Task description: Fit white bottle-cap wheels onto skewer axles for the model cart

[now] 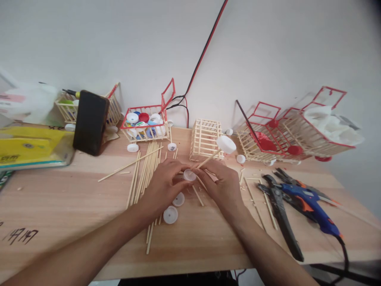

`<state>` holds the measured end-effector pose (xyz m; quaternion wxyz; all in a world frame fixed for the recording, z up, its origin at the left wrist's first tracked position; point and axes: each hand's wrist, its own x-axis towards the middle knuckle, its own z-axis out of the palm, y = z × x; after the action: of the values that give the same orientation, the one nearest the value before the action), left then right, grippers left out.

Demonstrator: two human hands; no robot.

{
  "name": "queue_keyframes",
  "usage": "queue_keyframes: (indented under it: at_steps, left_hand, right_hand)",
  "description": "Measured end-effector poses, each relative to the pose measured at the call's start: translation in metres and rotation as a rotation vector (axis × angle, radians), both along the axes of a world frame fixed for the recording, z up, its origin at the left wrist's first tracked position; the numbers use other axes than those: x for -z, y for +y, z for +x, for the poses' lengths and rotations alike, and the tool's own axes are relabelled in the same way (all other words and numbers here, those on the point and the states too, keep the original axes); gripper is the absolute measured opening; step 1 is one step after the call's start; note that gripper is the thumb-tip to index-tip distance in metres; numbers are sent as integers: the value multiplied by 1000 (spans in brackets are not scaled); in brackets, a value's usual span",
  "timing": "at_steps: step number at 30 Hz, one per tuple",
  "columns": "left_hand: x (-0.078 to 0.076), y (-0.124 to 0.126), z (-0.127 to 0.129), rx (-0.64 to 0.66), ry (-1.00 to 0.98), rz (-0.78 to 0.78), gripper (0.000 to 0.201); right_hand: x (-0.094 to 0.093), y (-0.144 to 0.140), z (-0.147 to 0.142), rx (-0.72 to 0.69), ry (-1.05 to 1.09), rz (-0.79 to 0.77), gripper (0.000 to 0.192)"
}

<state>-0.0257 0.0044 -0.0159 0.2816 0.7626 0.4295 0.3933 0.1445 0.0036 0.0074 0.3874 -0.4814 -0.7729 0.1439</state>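
Both hands meet at mid-desk over a small white cap: the left hand and right hand pinch it between their fingers, and the right also grips a stick tipped with another cap. This looks like fitting cap to stick; lining them up comes next. The fingertips hide the joint itself.

Both forearms are stretched fwd from the near edge of the bench, converging toward its middle. L hand & R hand are held palm-down, fingertips met w/ fingers curled in a pinch, wrists kept low.
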Motion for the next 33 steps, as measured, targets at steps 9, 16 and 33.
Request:
queue_keyframes:
  at_steps: [9, 16, 33]
  left_hand:
    - [-1, 0, 0, -36, 24, -16, 26]
    - [1, 0, 0, -41, 22, 25, 30]
    - [-4, -1, 2, -52, 48, -34, 66]
  right_hand:
    - [0, -1, -1, -12, -11, 0, 14]
    - [-1, -1, -1, -16, -41, 4, 16]
    - [0, 8, 6, 49, 233, -181, 20]
